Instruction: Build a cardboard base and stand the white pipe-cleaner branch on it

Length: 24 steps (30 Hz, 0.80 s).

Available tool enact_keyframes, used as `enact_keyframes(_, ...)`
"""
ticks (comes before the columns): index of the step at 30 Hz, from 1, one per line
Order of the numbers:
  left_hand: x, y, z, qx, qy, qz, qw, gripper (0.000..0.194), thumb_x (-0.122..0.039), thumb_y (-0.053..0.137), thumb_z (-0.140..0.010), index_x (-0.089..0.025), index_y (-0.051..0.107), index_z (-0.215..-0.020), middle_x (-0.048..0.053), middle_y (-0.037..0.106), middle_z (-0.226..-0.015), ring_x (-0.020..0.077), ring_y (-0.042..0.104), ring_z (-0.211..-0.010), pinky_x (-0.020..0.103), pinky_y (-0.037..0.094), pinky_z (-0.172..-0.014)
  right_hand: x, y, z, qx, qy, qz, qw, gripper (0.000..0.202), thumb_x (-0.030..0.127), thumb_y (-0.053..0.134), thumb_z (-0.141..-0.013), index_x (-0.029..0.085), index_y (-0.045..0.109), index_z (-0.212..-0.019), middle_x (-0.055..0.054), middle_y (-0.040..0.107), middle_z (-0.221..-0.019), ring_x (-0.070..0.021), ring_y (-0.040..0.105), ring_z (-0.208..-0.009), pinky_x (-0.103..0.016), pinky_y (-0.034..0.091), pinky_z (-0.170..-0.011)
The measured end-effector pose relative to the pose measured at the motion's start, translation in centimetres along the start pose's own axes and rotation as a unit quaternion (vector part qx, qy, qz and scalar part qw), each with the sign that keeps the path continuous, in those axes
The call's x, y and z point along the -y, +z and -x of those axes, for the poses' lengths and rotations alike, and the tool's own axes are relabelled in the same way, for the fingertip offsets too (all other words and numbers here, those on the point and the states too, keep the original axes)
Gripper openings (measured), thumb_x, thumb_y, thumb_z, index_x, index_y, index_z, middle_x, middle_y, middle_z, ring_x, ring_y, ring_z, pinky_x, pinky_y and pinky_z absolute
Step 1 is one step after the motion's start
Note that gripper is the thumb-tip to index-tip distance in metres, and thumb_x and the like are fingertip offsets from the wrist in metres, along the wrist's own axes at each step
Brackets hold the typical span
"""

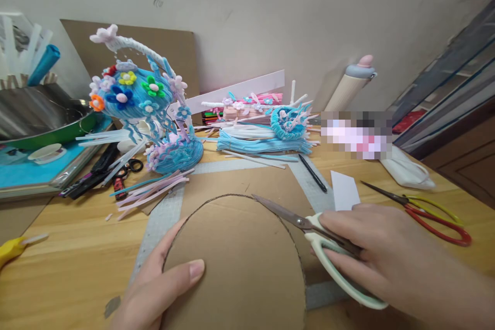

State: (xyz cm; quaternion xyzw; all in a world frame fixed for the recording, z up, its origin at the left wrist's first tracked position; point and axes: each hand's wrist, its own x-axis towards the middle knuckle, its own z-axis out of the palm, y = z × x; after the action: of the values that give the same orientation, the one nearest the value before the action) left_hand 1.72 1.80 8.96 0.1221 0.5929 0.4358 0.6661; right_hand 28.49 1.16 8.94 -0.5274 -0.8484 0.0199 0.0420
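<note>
A round piece of brown cardboard (235, 263) fills the lower middle of the head view, its edge rimmed by a dark line. My left hand (166, 278) grips its left side, thumb on top and fingers underneath. My right hand (375, 252) is closed round the pale green handles of a pair of scissors (299, 223). The scissors point left, their tip at the disc's upper right edge. Beneath the disc lie a larger flat cardboard sheet (270, 180) and a grey cutting mat (154, 237).
A blue pipe-cleaner lamp-like craft (139, 98) stands at back left. Bundles of pipe cleaners (263, 142) lie behind the mat. Red-and-yellow-handled scissors (436, 216), a black pen (312, 172) and a white card (344, 191) are on the right; a yellow-handled tool (13, 249) is far left.
</note>
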Motion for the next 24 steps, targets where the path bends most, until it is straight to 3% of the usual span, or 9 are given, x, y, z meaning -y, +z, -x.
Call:
enact_keyframes(6, 0.2, -0.1, -0.3, 0.033, -0.007, -0.001, 0.999, 0.088, -0.023, 0.084, -0.046, -0.025, 0.051, -0.128, 0.011, 0.075, -0.089, 0.0408, 0.069, -0.08, 0.047, 0.057, -0.063, 0.0, 0.0, -0.1, -0.011, 0.051, -0.008, 0.999, 0.016, 0.033, 0.054, -0.08, 0.023, 0.049, -0.068, -0.001, 0.056, -0.058, -0.02, 0.05, -0.054, -0.028, 0.025, -0.051)
enact_keyframes(13, -0.2, -0.2, -0.6, -0.01, -0.005, -0.057, 0.998, 0.103, -0.017, 0.085, -0.04, -0.025, 0.04, -0.132, 0.01, 0.076, -0.082, 0.0411, 0.07, -0.075, 0.047, 0.057, -0.058, 0.2, -0.2, -1.1, 0.027, 0.053, -0.006, 0.998, 0.017, 0.035, 0.055, -0.078, 0.022, 0.049, -0.068, -0.001, 0.057, -0.062, -0.0202, 0.049, -0.057, -0.028, 0.025, -0.053)
enact_keyframes(24, 0.1, -0.2, -0.2, 0.02, 0.002, -0.017, 1.0, 0.084, -0.021, 0.082, -0.044, -0.029, 0.052, -0.123, 0.007, 0.075, -0.085, 0.0394, 0.069, -0.081, 0.045, 0.058, -0.059, -0.4, 0.1, -0.7, 0.013, 0.021, -0.005, 1.0, 0.021, 0.035, 0.058, -0.078, 0.023, 0.047, -0.065, 0.001, 0.055, -0.056, -0.0184, 0.047, -0.053, -0.026, 0.021, -0.052)
